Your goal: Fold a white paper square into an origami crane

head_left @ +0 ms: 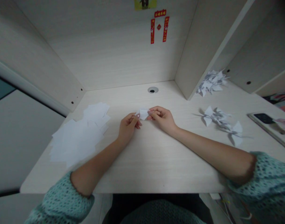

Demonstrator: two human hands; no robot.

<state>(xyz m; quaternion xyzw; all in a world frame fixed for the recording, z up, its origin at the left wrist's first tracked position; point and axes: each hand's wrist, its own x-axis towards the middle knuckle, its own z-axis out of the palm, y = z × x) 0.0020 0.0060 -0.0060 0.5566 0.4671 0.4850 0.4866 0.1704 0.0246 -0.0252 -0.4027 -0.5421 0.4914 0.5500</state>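
The left hand (128, 127) pinches one end of a small, white, folded paper (143, 114), the right hand (163, 118) the other, mid-desk. On the pale desk (144, 161), flat sheets (74, 140) lie at left, red stickers (152, 31) mark the back panel (109, 59), and folded pieces (208, 116) and a phone (264, 118) lie at right.

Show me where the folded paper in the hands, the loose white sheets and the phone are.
Folded paper (143, 114): head view, on its middle.
Loose white sheets (78, 137): head view, on the middle of the spread.
Phone (271, 128): head view, on its back.
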